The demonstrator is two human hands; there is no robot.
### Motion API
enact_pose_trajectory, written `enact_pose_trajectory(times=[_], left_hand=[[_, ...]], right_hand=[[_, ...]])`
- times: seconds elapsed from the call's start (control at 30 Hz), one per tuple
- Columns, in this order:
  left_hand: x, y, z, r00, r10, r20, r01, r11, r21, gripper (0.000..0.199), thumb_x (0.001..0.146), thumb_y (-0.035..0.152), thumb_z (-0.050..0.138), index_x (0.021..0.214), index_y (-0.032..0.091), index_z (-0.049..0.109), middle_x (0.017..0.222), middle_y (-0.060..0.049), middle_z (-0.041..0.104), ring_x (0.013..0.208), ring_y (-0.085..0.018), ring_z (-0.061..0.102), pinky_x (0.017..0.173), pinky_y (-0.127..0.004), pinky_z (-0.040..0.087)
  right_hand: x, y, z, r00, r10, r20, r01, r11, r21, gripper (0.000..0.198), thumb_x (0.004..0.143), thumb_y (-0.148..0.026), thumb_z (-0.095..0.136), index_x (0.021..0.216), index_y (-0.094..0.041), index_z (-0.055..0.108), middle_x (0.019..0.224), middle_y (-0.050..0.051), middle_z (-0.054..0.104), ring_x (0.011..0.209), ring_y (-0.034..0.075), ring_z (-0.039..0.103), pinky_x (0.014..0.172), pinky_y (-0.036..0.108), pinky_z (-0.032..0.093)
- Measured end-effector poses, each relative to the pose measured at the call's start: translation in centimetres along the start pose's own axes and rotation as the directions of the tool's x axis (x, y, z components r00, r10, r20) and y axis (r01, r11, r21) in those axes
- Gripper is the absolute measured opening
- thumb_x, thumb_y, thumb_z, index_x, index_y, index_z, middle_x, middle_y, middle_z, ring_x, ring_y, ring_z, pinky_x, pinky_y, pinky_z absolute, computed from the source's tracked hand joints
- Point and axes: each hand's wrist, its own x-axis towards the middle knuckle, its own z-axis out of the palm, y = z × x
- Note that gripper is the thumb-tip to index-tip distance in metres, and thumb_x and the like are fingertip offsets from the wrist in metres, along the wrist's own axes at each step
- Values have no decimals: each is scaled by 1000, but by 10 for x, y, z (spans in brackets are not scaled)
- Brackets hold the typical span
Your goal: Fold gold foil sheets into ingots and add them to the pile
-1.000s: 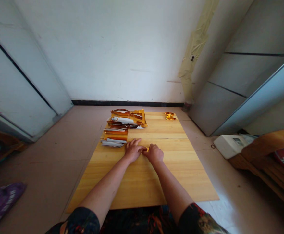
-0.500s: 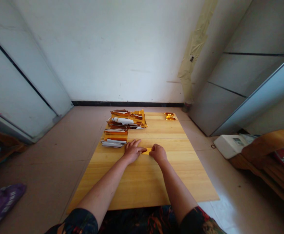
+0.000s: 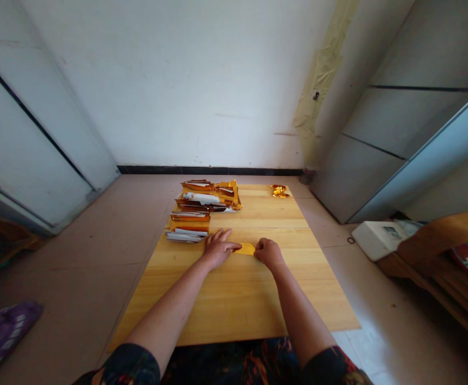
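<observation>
A small yellow-gold sheet of paper (image 3: 246, 249) lies on the wooden tabletop (image 3: 253, 299) between my hands. My left hand (image 3: 216, 250) rests on the board with some fingers stretched forward; its thumb side touches the sheet's left end. At the right end, my right hand (image 3: 269, 253) is closed, pinching the sheet's edge between thumb and fingers. Just beyond my left hand sits a row of folded gold-and-white paper pieces (image 3: 188, 224). Farther back is a larger pile of folded gold foil paper (image 3: 209, 197).
A crumpled bit of gold foil (image 3: 279, 191) lies at the board's far right corner. Beyond the board stands a white wall (image 3: 209, 96). To the right are a grey cabinet (image 3: 378, 139), a white box (image 3: 378, 240) and wooden furniture (image 3: 438, 262). A purple bag (image 3: 9, 334) lies at the left.
My right hand has slid a little to the right along the sheet, so more of the yellow-gold paper shows between my hands. My left hand stays in place.
</observation>
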Motion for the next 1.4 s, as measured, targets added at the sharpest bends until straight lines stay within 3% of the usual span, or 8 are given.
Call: enact_pose_trajectory(times=[0.4,0.57,0.7,0.87,1.1,1.4], left_hand=[[-1,1,-2,1000,5,-2,-5,1000,3,35,86,27,48,110,49,60,148,11,29,137,-26,22,110,-48,17],[-3,6,1,999,-22,-27,21,1000,-3,35,86,26,47,109,49,61,147,11,31,137,-26,22,110,-49,16],[-4,9,8,995,-67,-69,67,998,7,37,85,25,48,110,49,61,147,10,32,138,-26,21,110,-51,14],[-4,10,10,995,-66,-74,67,998,10,35,84,27,49,110,46,62,146,8,35,137,-25,23,110,-51,15],[-3,10,5,996,-74,-52,75,997,14,35,83,28,49,111,43,62,147,8,33,137,-25,23,110,-50,15],[-1,7,2,996,-79,35,79,997,-11,42,81,24,47,117,46,57,150,10,26,139,-24,16,112,-49,10]], right_hand=[[-1,26,-10,1000,0,-25,2,999,53,12,60,-7,56,62,-18,60,61,-2,61,58,11,51,53,18,32],[-4,17,-5,972,-120,-201,162,964,210,10,66,-13,54,69,-18,61,70,-1,63,66,12,55,62,19,39],[-7,-17,11,972,-225,-74,235,949,209,11,69,-14,54,71,-19,63,76,-1,66,71,11,58,64,19,40],[-7,-43,24,994,-102,47,107,989,-98,8,72,-27,60,77,-21,63,84,3,68,75,15,61,58,22,37],[-7,-48,23,996,-52,71,66,976,-208,12,76,-31,59,83,-22,62,90,4,67,79,16,62,57,22,35],[-1,-37,19,994,-79,72,87,988,-124,6,71,-18,61,75,-21,63,81,3,67,72,13,58,57,21,32]])
